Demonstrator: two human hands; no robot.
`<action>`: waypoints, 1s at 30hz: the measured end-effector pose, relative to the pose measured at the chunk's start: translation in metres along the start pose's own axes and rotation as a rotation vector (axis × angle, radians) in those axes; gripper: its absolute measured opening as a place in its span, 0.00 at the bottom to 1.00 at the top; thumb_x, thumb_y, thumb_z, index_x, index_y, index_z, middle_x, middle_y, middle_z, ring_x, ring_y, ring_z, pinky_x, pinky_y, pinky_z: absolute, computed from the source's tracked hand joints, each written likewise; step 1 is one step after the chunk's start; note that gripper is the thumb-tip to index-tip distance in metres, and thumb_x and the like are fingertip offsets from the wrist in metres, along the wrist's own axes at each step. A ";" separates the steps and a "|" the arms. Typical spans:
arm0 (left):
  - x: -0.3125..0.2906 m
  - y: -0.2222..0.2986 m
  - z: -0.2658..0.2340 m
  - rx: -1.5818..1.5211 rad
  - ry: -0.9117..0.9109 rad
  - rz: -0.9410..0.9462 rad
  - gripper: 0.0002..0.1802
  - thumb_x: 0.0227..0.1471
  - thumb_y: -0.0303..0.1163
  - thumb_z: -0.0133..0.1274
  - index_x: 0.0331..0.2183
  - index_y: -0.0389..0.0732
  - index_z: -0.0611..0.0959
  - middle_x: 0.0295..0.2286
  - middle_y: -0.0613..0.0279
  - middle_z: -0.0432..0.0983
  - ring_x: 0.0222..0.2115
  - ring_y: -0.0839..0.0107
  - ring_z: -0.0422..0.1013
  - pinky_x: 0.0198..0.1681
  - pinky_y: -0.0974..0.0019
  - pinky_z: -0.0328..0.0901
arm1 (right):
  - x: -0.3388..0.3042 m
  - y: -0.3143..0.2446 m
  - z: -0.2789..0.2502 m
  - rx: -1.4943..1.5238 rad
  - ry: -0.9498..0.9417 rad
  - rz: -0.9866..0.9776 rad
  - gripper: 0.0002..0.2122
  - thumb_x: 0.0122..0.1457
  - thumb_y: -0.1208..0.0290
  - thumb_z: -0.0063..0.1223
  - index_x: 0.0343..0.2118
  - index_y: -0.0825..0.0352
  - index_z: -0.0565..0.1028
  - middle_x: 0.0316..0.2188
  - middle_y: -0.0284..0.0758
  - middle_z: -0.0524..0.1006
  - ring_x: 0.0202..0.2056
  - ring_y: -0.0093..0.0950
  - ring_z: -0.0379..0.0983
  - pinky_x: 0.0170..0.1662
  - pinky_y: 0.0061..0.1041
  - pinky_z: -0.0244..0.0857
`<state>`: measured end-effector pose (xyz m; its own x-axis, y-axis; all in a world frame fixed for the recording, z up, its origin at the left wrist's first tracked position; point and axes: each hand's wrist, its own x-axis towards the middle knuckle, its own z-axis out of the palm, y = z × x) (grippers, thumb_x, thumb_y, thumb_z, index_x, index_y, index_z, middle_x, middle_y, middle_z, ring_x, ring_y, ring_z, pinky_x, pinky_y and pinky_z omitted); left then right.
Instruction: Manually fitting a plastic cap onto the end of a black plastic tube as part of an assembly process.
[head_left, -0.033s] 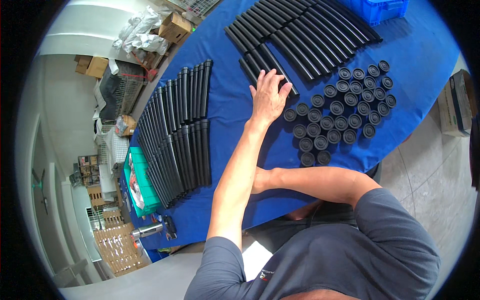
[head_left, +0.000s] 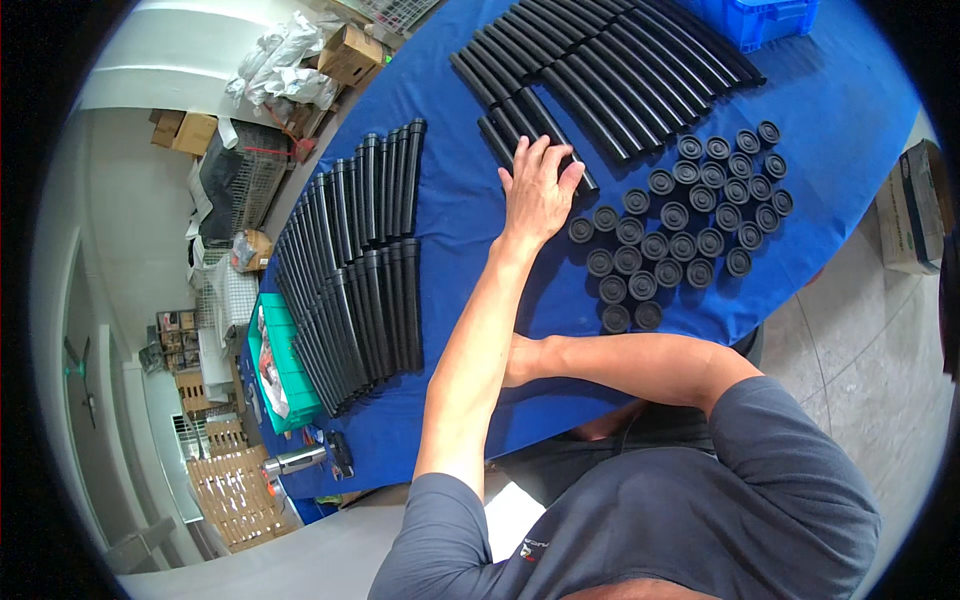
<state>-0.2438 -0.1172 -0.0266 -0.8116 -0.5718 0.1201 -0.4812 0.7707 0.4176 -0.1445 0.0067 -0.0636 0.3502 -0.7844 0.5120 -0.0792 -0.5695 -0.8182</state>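
Note:
My left hand [head_left: 538, 190] reaches forward over the near ends of the black tubes [head_left: 590, 110], its fingers spread and partly bent. Its fingertips rest on or just above the nearest black tube; I cannot tell how firmly. My right hand [head_left: 519, 361] lies low on the blue cloth, crossed beneath my left forearm, which hides its fingers. To the right of my left hand sit several round black caps [head_left: 682, 245] with ringed faces. At the left, two rows of black tubes with wider collars at their ends [head_left: 385, 190] lie side by side.
A blue cloth [head_left: 455, 190] covers the table. At its left edge stand a green bin [head_left: 290, 355] with things in it and a metal cylinder [head_left: 297, 461]. A blue crate [head_left: 765, 22] is at the far right. A cardboard box [head_left: 910, 210] stands beyond the right edge.

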 end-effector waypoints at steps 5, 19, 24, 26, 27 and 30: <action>0.008 0.004 0.000 0.180 0.018 0.004 0.29 0.59 0.62 0.46 0.53 0.57 0.80 0.63 0.48 0.58 0.67 0.44 0.46 0.60 0.21 0.44 | -0.002 -0.003 -0.001 0.115 0.120 -0.027 0.12 0.53 0.70 0.63 0.39 0.68 0.79 0.39 0.47 0.79 0.45 0.44 0.73 0.51 0.42 0.64; 0.002 -0.011 -0.006 0.081 0.164 -0.129 0.36 0.48 0.65 0.58 0.51 0.51 0.80 0.62 0.42 0.58 0.66 0.41 0.47 0.58 0.24 0.49 | 0.002 0.003 0.001 0.040 -0.003 0.057 0.13 0.56 0.67 0.58 0.41 0.68 0.79 0.42 0.49 0.79 0.46 0.46 0.74 0.51 0.43 0.67; 0.002 -0.012 -0.009 0.154 0.096 -0.229 0.35 0.45 0.58 0.62 0.53 0.53 0.79 0.64 0.42 0.54 0.66 0.41 0.47 0.59 0.26 0.50 | 0.000 0.000 -0.003 0.056 0.030 0.017 0.12 0.57 0.69 0.58 0.42 0.68 0.79 0.42 0.49 0.79 0.46 0.47 0.74 0.51 0.42 0.67; 0.002 -0.013 -0.010 0.140 0.105 -0.252 0.33 0.44 0.52 0.62 0.52 0.54 0.79 0.64 0.40 0.54 0.65 0.41 0.49 0.61 0.33 0.53 | 0.000 0.001 -0.001 0.062 0.023 0.024 0.12 0.56 0.69 0.58 0.43 0.68 0.79 0.42 0.49 0.79 0.47 0.47 0.74 0.52 0.42 0.67; 0.002 -0.014 -0.011 0.138 0.109 -0.252 0.33 0.44 0.52 0.62 0.52 0.54 0.79 0.64 0.40 0.54 0.65 0.41 0.49 0.61 0.33 0.53 | 0.000 0.002 0.000 0.068 0.024 0.034 0.13 0.56 0.70 0.58 0.43 0.68 0.79 0.43 0.49 0.79 0.47 0.47 0.74 0.52 0.42 0.67; 0.000 -0.020 -0.016 0.119 0.103 -0.260 0.31 0.42 0.46 0.60 0.52 0.53 0.79 0.63 0.39 0.56 0.65 0.41 0.50 0.62 0.40 0.55 | 0.000 0.003 0.001 -0.079 0.050 -0.073 0.13 0.55 0.71 0.58 0.44 0.68 0.79 0.43 0.49 0.79 0.48 0.46 0.74 0.53 0.42 0.68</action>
<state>-0.2288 -0.1370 -0.0207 -0.6215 -0.7748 0.1160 -0.7088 0.6191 0.3381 -0.1441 0.0051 -0.0663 0.3105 -0.7500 0.5840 -0.1289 -0.6419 -0.7559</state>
